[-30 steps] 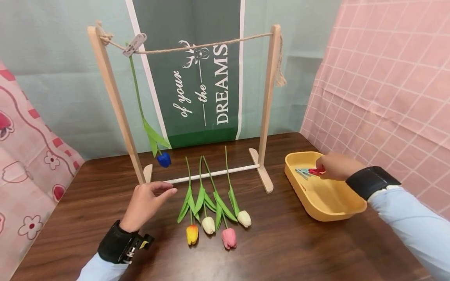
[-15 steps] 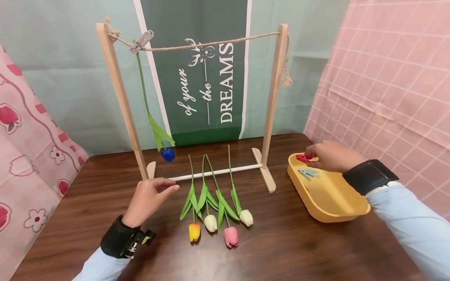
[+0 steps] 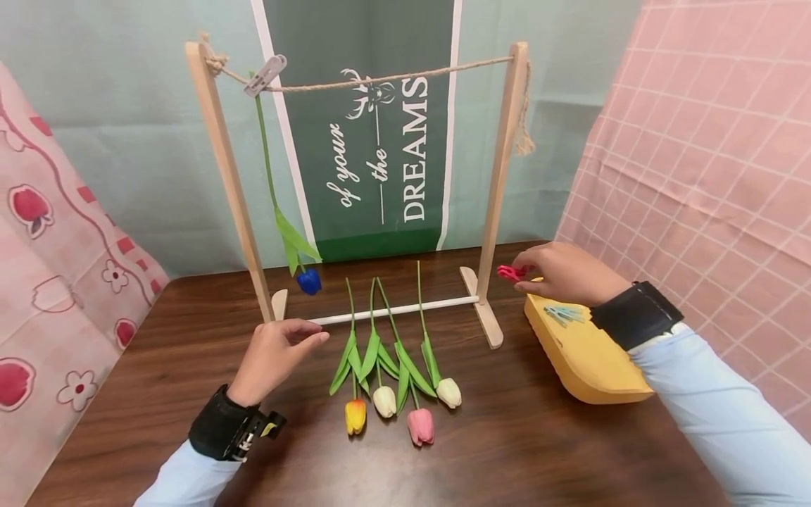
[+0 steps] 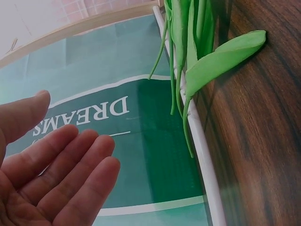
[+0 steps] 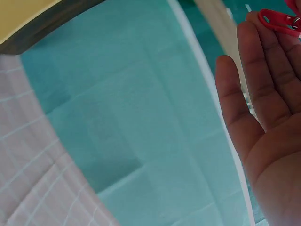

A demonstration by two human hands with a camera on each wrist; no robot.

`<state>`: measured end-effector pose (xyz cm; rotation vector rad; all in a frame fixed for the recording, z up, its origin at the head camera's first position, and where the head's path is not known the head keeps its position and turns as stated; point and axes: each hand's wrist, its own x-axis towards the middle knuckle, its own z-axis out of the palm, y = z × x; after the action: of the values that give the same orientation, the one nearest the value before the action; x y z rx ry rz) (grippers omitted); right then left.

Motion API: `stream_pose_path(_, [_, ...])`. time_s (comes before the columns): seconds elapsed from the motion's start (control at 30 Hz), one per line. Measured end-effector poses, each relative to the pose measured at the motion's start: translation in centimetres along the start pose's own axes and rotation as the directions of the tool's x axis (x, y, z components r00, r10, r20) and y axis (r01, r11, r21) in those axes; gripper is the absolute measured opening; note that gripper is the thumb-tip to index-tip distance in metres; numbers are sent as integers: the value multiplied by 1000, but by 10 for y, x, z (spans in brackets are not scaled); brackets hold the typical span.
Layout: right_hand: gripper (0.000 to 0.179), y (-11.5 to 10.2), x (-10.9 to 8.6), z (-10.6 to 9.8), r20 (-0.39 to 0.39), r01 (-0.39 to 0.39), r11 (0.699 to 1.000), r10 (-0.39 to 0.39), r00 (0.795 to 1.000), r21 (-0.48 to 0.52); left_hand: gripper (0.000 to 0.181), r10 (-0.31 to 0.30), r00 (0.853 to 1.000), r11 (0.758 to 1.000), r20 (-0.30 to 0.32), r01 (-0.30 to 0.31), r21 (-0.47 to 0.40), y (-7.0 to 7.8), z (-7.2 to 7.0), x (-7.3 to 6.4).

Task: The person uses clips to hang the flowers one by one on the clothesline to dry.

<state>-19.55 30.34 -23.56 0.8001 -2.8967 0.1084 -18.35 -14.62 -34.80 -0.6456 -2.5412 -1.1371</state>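
Note:
My right hand pinches a red clothespin at its fingertips, left of the yellow basket's far end; the clothespin also shows at the top right of the right wrist view. My left hand holds nothing, its fingers relaxed, left of a row of artificial tulips: yellow-orange, white, pink and another white one. In the left wrist view the left palm faces the camera. A blue tulip hangs upside down from the rope by a grey clothespin.
A wooden frame carries the rope between two posts, with a white crossbar low down under the tulip stems. Several light blue clothespins lie in the basket. Fabric backdrops stand behind and beside the dark wooden table.
My right hand has lifted the red clothespin out of the yellow basket and moved left toward the frame. The view has shifted slightly; my left hand stays by the tulips.

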Motion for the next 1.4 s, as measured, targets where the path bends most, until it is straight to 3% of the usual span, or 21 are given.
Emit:
stream_pose_path(0.43, [16,-26,31,14,-128,109,993,-102,987,51,20,-36,999,999,22,36,0,-8,4,7])
stream_pose_path(0.63, [18,-37,44,22,-141,117,984,-98,985,137,21,-71,996,997,47,72,-23,-8,10,11])
stream_pose_path(0.9, [20,-49,53,34,-190,148,971,-112,975,188,22,-100,993,995,59,100,9,-14,16,20])
stream_pose_path(1.4, [27,-56,65,63,-263,180,945,-107,959,272,23,-203,965,979,167,201,30,-35,35,48])
